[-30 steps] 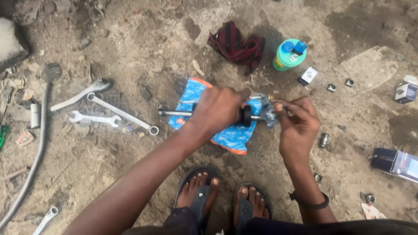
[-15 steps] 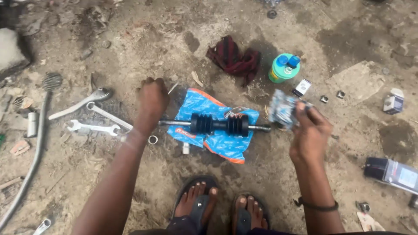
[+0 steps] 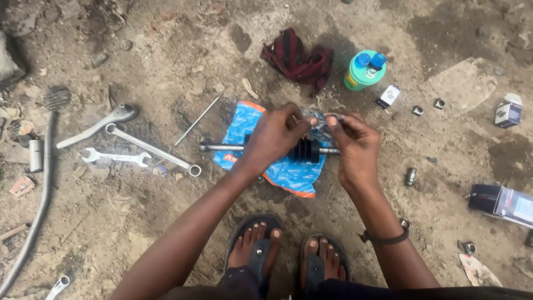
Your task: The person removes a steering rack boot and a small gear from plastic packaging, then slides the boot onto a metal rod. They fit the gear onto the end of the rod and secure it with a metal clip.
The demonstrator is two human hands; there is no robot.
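Observation:
A metal shaft (image 3: 222, 147) with a black ribbed rubber boot (image 3: 308, 150) lies on a blue plastic bag (image 3: 288, 175) on the dirt, just beyond my sandalled feet. Above the boot, my left hand (image 3: 275, 139) and my right hand (image 3: 355, 147) meet. Between their fingertips they pinch a small clear plastic packet (image 3: 316, 119). What is inside the packet is too small to tell. My left hand hides the middle of the shaft.
Three wrenches (image 3: 147, 147) and a thin rod (image 3: 197, 119) lie to the left, and a hose (image 3: 33, 211) runs along the far left. A dark red cloth (image 3: 297, 58), a green bottle (image 3: 363, 71) and a small box (image 3: 388, 95) sit beyond. A dark box (image 3: 499, 203) and scattered nuts lie at the right.
My left hand went out left toward the wrenches, then came back over the shaft. It now grips the packet together with my right hand, which moved slightly left.

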